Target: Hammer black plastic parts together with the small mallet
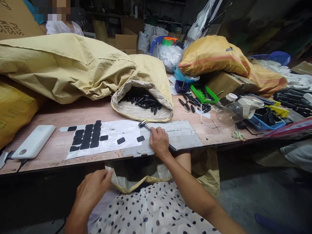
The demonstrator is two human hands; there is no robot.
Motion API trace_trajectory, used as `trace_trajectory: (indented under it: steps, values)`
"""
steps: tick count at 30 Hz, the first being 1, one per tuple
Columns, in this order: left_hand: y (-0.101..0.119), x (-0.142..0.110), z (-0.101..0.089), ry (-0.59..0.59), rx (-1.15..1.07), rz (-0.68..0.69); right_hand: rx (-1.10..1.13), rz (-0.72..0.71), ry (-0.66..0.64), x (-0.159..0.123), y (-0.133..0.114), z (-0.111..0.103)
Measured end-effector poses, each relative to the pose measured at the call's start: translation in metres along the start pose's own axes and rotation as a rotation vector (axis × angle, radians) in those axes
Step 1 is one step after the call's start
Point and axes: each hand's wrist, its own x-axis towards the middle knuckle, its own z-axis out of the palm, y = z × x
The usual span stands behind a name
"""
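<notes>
My right hand (159, 141) is wrapped around the handle of a small hammer (145, 124), over a grey board (181, 135). The hammer's metal head points up and left; its black handle end sticks out below my palm. My left hand (94, 188) is below the table edge with fingers curled, beside the rim of an open sack (136, 187) on my lap; whatever is in its fingers is hidden. Left of the hammer, a white sheet (113, 128) carries a cluster of black rounded pads (88, 136). A loose black pad (140, 139) is close to my right hand.
A large tan sack (146, 68) lies open on the table, black parts (146, 102) in its mouth. A white power bank (34, 142) is at left. At right are a green tray (204, 94), a plastic jug (240, 110) and scissors (239, 135). A person (63, 24) is at back left.
</notes>
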Motion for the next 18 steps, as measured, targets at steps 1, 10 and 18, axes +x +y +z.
trace_trajectory:
  steps: [1, 10, 18]
  values:
    - [0.025, 0.000, -0.005, -0.063, -0.018, 0.085, 0.000, 0.000, 0.001, 0.000, 0.000, 0.000]
    - [0.218, 0.185, 0.010, 0.333, -0.094, 0.400, 0.007, -0.005, 0.001, -0.002, -0.003, -0.003]
    - [0.229, 0.243, 0.030, 0.342, 0.024, 0.412, 0.006, 0.013, -0.004, -0.001, -0.008, -0.004]
